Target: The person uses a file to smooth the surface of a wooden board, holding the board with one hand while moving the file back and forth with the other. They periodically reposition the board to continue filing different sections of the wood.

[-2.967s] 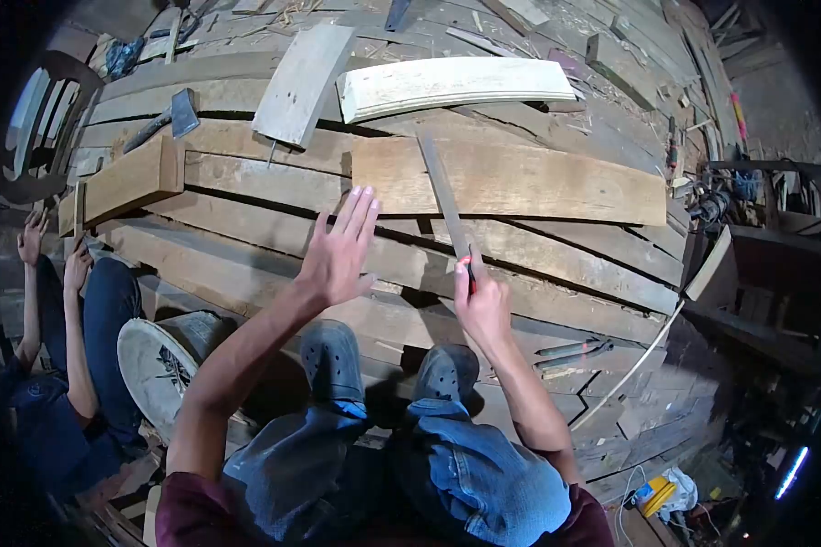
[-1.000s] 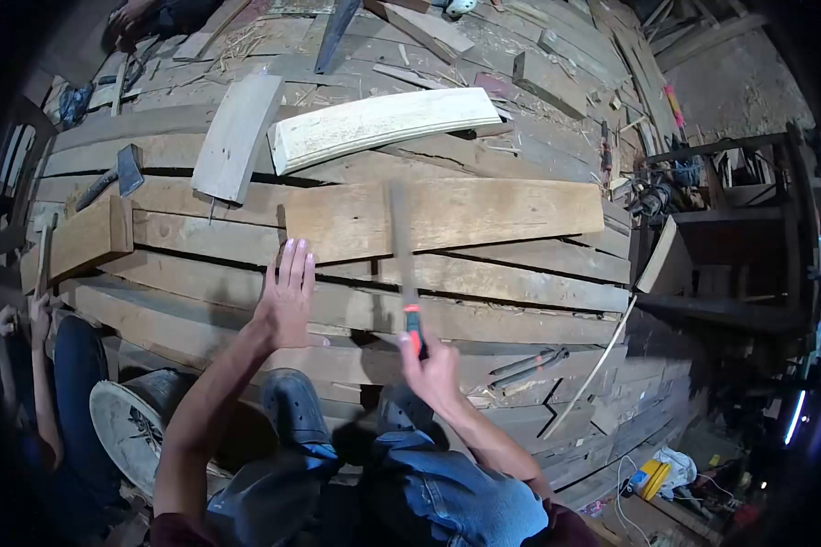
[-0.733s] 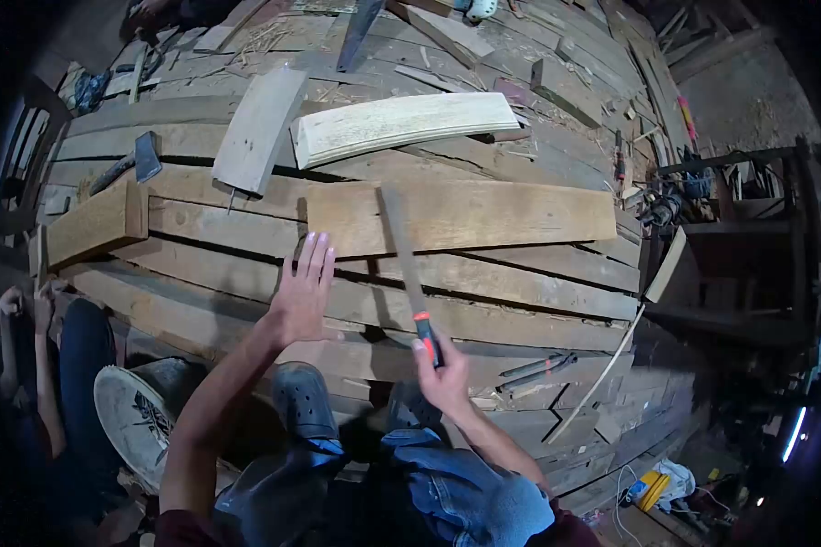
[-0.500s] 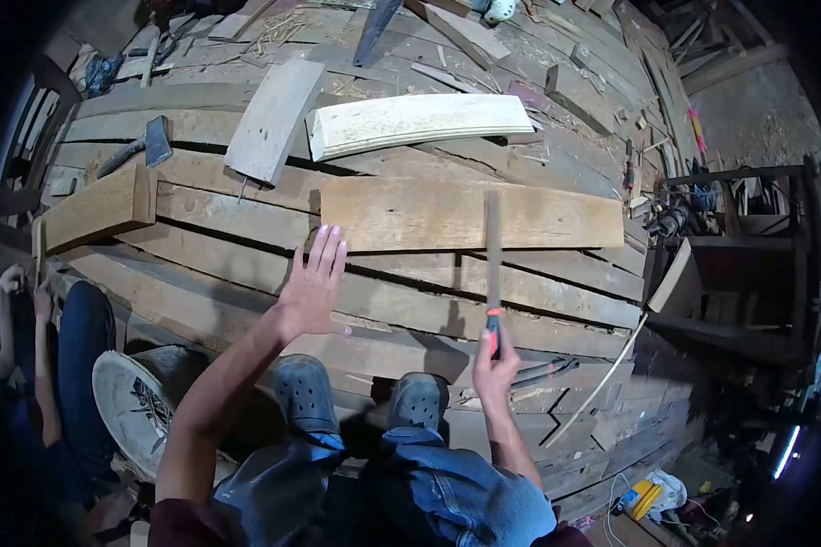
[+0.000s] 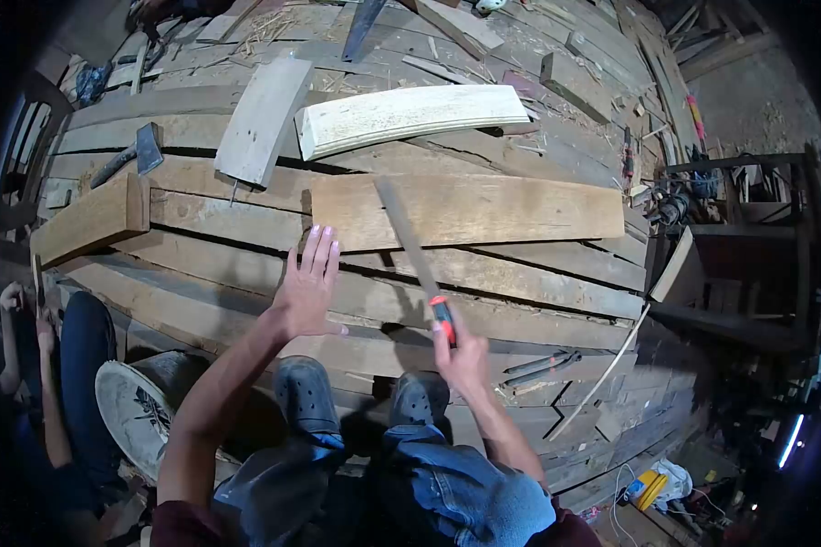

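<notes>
A long, smooth brown board [image 5: 520, 208] lies across the planks in front of me. My left hand [image 5: 308, 290] is open, fingers stretched out, with the fingertips right at the board's near left corner. My right hand [image 5: 462, 351] is closed around the red-and-black handle of a flat metal file [image 5: 409, 239]. The file slants up and to the left, and its far end overlaps the left part of the board in this view.
Behind the board lie a whitish moulded piece [image 5: 415, 117] and a grey plank [image 5: 265, 118]. A hatchet [image 5: 146, 150] and a thick wood block [image 5: 91, 219] are at left. Pincers [image 5: 543, 366] lie near my right forearm. A bucket of nails [image 5: 123, 401] stands beside another person's leg [image 5: 87, 365].
My right hand has swung the file leftward along the board, from upright near its middle to slanting over its left part. My left hand has stayed at the corner.
</notes>
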A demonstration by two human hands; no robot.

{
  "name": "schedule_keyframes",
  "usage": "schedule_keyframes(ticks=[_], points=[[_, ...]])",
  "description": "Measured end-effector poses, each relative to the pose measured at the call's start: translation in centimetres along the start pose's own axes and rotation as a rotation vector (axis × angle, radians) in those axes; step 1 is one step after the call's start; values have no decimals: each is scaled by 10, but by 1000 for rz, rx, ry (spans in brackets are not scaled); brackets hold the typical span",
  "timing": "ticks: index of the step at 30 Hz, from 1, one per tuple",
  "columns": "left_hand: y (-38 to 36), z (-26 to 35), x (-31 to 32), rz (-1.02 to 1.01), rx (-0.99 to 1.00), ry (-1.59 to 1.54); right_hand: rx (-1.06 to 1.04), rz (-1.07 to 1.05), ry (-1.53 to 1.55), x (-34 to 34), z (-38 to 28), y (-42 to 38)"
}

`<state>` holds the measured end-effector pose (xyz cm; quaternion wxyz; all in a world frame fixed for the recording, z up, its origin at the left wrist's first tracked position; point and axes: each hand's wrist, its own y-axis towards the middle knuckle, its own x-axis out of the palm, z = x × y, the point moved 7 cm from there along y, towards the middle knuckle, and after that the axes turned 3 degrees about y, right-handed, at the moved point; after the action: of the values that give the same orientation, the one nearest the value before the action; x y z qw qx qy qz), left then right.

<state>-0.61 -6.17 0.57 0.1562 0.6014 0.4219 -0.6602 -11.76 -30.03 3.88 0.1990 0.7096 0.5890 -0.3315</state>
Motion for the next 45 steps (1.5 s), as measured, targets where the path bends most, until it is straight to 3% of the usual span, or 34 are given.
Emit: schedule_keyframes(ticks=[3, 5, 7, 11, 17, 20, 23, 27, 30, 34, 40, 45], points=[[-1, -1, -5, -17, -4, -17, 120, 89, -60, -28, 28, 15], [-3, -1, -4, -21, 0, -29, 104, 262, -81, -52, 48, 25], [-2, -1, -5, -5, 7, -33, 151, 377, 8, -68, 105, 31], [-3, -2, -5, 13, 13, -41, 421, 520, 520, -91, 140, 13], [0, -2, 1, 30, 9, -83, 230, 515, 361, -87, 104, -57], [-1, -3, 4, 79, 21, -149, 204, 398, 322, -67, 120, -80], [1, -3, 7, 66, 24, -174, 442, 264, 533, -61, 87, -55], [1, -2, 8, 73, 31, -186, 306, 171, 304, -70, 85, 1], [1, -2, 4, 87, 36, -186, 437, 130, 553, -74, 64, 34], [-2, -2, 0, 61, 16, -136, 294, 241, 449, -84, 73, 19], [0, -1, -4, 2, 6, -54, 351, 298, 436, -78, 102, -60], [2, -1, 4, -8, 7, -74, 400, 223, 571, -64, 101, -53]])
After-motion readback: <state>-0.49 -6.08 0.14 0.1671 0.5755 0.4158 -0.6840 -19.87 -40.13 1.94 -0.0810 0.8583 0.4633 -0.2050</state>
